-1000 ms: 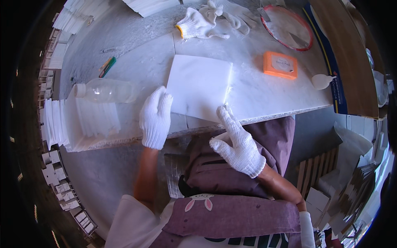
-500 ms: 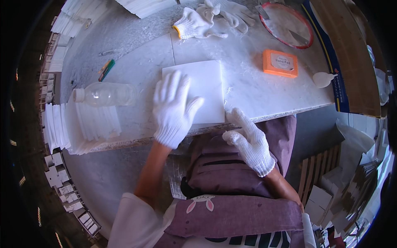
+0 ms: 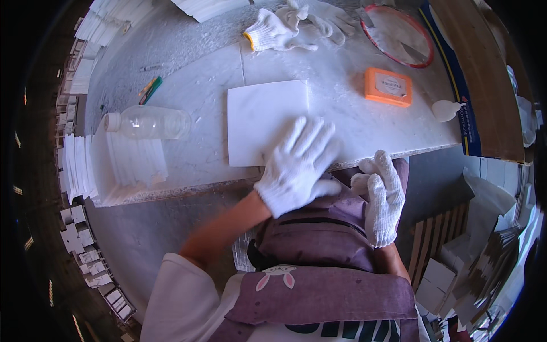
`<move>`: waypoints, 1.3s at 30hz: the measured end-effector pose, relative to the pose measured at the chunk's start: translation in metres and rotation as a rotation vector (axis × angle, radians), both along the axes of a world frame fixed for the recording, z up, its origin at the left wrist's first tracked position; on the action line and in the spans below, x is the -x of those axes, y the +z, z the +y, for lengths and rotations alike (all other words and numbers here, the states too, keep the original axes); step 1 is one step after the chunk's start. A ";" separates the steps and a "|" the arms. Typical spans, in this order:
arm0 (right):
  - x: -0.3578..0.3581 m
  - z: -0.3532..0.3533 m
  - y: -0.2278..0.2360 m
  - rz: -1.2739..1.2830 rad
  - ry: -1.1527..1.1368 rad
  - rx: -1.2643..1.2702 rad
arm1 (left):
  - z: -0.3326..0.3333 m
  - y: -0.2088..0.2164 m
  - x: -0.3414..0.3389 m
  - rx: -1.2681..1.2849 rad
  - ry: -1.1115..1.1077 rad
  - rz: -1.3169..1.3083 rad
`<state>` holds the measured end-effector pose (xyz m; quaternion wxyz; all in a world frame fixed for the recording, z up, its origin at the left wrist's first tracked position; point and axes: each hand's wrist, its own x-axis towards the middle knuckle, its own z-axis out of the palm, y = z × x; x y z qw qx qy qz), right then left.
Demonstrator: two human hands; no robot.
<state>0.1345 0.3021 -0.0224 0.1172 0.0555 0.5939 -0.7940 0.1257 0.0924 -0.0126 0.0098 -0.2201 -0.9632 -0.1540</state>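
A flat white square tile or board (image 3: 256,122) lies on the pale worktable near its front edge. My left hand (image 3: 299,165), in a white knit glove, reaches across its lower right corner with fingers spread and slightly blurred. Whether the fingertips touch the surface, I cannot tell. My right hand (image 3: 383,199), gloved the same way, hovers just off the table's front edge with its fingers bent and drawn together. Anything it may hold is hidden by the glove.
Left on the table are a clear plastic bottle (image 3: 149,122), a green cutter-like tool (image 3: 151,90) and stacked white pieces (image 3: 134,159). An orange block (image 3: 388,87), a small white bulb (image 3: 446,110), a red-rimmed round tray (image 3: 431,54) and spare gloves (image 3: 279,28) lie farther back. A cardboard box (image 3: 484,80) borders the right.
My left hand has swept right and toward me, from the middle of the white square to its lower right corner. My right hand has shifted right, its fingers now closer together.
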 end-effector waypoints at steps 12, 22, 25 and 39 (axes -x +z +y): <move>0.001 0.000 -0.005 -0.128 0.027 -0.035 | -0.034 0.016 -0.097 -0.319 0.487 0.202; -0.003 -0.005 -0.002 -0.200 0.208 -0.062 | -0.061 0.037 -0.083 -0.705 0.974 -0.036; -0.006 0.003 -0.011 -0.220 0.236 -0.028 | -0.065 0.040 -0.070 -0.804 1.074 0.017; 0.012 -0.038 -0.004 -0.056 0.589 -0.157 | -0.100 0.020 -0.075 -0.683 0.989 -0.292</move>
